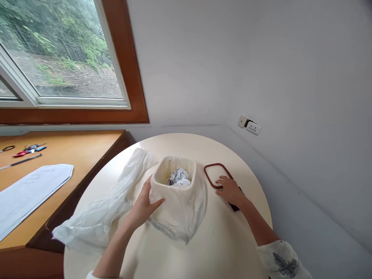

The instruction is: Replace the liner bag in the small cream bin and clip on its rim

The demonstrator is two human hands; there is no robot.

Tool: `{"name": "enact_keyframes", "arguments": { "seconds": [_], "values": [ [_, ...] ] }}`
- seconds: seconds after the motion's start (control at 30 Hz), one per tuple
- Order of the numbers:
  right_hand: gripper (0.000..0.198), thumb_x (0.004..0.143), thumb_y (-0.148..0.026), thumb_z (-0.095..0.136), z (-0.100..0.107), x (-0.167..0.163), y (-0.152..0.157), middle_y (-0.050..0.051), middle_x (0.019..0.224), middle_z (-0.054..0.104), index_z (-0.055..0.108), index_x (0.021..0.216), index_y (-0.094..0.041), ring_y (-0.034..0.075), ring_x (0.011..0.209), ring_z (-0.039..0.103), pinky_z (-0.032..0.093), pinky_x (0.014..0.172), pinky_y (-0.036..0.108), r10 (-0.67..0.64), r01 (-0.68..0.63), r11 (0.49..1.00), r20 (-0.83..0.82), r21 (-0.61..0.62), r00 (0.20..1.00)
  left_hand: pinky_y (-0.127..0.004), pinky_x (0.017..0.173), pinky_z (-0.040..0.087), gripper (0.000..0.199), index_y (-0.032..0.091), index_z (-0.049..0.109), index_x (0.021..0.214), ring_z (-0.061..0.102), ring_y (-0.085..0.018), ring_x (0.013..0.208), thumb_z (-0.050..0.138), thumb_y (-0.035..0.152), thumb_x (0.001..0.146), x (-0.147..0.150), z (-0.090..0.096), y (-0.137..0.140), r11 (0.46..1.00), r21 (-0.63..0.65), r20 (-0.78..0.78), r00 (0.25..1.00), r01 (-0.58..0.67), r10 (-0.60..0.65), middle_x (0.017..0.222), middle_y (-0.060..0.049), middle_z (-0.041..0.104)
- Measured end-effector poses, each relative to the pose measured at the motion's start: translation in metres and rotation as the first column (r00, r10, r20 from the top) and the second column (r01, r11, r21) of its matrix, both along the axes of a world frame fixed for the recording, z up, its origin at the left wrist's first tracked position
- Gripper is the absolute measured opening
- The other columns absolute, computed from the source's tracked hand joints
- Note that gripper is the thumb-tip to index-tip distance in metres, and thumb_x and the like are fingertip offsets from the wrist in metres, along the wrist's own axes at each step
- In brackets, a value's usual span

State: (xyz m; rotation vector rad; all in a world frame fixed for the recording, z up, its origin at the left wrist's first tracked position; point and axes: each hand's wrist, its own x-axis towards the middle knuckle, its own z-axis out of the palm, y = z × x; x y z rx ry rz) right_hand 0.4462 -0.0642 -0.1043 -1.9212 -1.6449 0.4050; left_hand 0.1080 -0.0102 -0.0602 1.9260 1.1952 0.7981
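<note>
A small cream trash bin [157,181] stands on the round table, lined with a thin white plastic bag [186,217] folded down over its outside. Crumpled paper [179,176] lies inside it. My left hand [145,205] rests against the bin's left side, thumb spread across the front. To the right, a brown rounded-square ring [209,166] lies flat on the table. My right hand [231,190] is over the ring's near right corner, fingers apart around its edge. A black object [234,207], mostly hidden, lies under that hand.
Another crumpled white plastic bag [107,209] stretches over the left side of the round table [174,259]. A wooden desk [87,155] adjoins on the left, bearing paper sheets [35,190], keys [33,148] and a dark pen-like tool [21,162]. Walls stand behind and right.
</note>
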Motion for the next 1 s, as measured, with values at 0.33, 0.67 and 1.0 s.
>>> {"name": "enact_keyframes", "arguments": {
  "seconds": [0.33, 0.67, 1.0],
  "values": [
    [0.016, 0.080, -0.019, 0.043, 0.007, -0.009, 0.001, 0.005, 0.087, 0.065, 0.058, 0.082, -0.019, 0.020, 0.080, 0.058, 0.041, 0.078, 0.037, 0.038, -0.035, 0.999, 0.110, -0.031, 0.993, -0.039, 0.109, 0.023, 0.044, 0.024, 0.045, 0.124, 0.029, -0.023, 0.131, 0.053, 0.026, 0.080, 0.013, 0.007, -0.014, 0.930, 0.216, 0.508, 0.848, -0.296, 0.152, 0.135, -0.007, 0.041],
    [0.013, 0.086, -0.029, 0.046, 0.055, -0.030, 0.028, 0.004, 0.094, 0.063, 0.054, 0.092, -0.021, 0.018, 0.090, 0.059, 0.046, 0.081, 0.035, 0.164, -0.110, 0.940, -0.143, 0.323, 0.976, -0.047, 0.104, 0.029, 0.072, 0.031, 0.018, 0.138, 0.025, -0.028, 0.132, 0.059, 0.030, 0.078, 0.029, -0.025, -0.015, 0.959, 0.235, 0.296, 0.951, -0.159, 0.085, 0.145, -0.009, 0.023],
    [0.013, 0.087, -0.024, 0.048, 0.098, -0.063, 0.076, 0.004, 0.093, 0.064, 0.056, 0.096, -0.022, 0.017, 0.088, 0.059, 0.047, 0.078, 0.033, 0.406, -0.362, 0.802, 0.012, 0.475, 0.914, -0.052, 0.106, 0.024, 0.090, 0.030, 0.003, 0.142, 0.018, -0.032, 0.135, 0.063, 0.033, 0.075, 0.021, -0.042, -0.006, 0.961, 0.240, 0.182, 0.979, -0.136, 0.093, 0.149, -0.012, 0.013]
  ]
}}
